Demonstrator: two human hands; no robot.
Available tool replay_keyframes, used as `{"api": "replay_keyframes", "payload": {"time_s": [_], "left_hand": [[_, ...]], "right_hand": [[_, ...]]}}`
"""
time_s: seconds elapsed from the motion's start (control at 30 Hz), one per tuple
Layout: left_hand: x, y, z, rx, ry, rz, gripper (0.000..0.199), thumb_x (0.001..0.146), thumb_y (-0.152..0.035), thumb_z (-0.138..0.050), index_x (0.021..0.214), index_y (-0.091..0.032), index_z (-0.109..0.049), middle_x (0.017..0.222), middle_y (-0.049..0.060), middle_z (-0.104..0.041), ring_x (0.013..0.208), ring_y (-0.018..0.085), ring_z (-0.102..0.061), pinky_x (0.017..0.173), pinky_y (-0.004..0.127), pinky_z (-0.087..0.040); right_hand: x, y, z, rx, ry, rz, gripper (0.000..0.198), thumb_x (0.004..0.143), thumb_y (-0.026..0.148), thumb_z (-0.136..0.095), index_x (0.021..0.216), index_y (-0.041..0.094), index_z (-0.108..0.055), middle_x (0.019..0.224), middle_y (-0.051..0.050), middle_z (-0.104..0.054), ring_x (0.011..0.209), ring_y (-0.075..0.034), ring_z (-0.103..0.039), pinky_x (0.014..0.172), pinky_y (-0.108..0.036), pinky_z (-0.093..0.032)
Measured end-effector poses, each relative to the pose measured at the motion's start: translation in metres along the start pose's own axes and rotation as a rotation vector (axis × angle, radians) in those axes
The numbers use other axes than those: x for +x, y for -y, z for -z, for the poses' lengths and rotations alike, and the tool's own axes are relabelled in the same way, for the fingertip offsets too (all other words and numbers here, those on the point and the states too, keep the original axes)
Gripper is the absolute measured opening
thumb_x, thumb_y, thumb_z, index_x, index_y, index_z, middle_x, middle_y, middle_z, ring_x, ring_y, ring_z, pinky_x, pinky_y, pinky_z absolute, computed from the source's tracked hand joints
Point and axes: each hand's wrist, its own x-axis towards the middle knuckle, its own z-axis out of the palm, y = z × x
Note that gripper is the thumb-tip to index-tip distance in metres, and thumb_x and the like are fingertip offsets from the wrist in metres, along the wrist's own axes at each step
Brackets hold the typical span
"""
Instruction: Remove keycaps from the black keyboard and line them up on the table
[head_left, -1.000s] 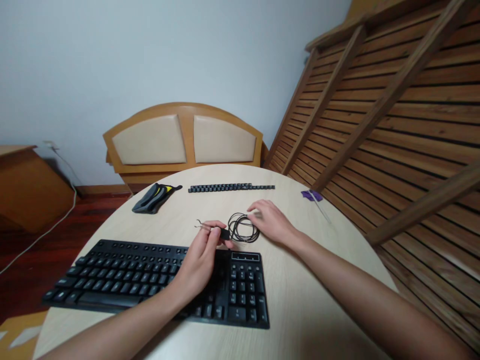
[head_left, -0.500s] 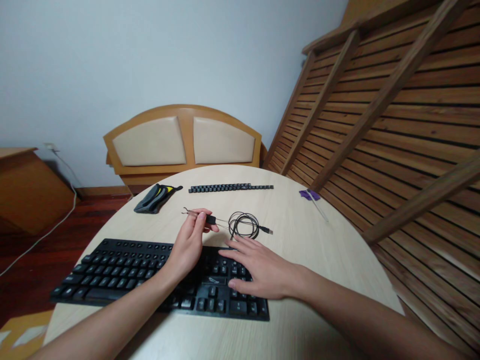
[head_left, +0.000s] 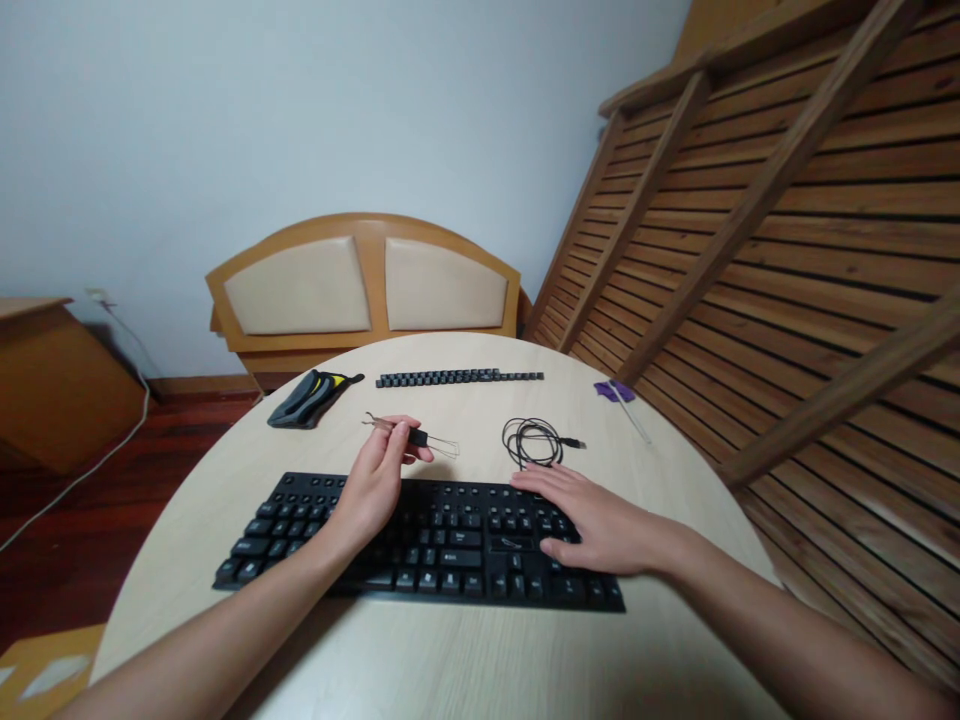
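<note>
My left hand (head_left: 382, 460) is closed around a keycap puller (head_left: 418, 438), held above the back of the keyboard. The puller has a black middle, thin wire loops to the right and metal prongs to the left. Below lies a black keyboard (head_left: 450, 558), partly hidden by my left hand and forearm. My right hand (head_left: 600, 520) holds the keyboard's right end, its fingers stretched over the back edge and its thumb on the number keys. Just behind those fingertips lies the coiled black USB cable (head_left: 532, 440).
Black keycaps (head_left: 459, 377) stand in rows at the back of the round table (head_left: 420, 660). A grey and yellow pouch (head_left: 311, 398) lies back left. At the right is a purple cloth (head_left: 613, 391) with a thin, pale stick (head_left: 634, 414). Wooden slats (head_left: 810, 250) lean beyond the table.
The keyboard has slid right and slightly back, together with my right hand and the coiled cable. My left hand stays nearly in place with the keycap puller.
</note>
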Motion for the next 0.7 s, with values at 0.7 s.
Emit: {"api": "replay_keyframes", "payload": {"time_s": [0.7], "left_hand": [[0.032, 0.000, 0.039, 0.286, 0.272, -0.095, 0.040, 0.091, -0.054, -0.047, 0.091, -0.018, -0.062, 0.072, 0.001, -0.062, 0.066, 0.018, -0.061, 0.071, 0.032, -0.049]], "right_hand": [[-0.041, -0.074, 0.041, -0.173, -0.141, -0.239, 0.031, 0.087, 0.036, -0.053, 0.109, 0.024, -0.071, 0.122, -0.010, -0.066, 0.126, -0.033, -0.049, 0.107, -0.054, -0.036]]}}
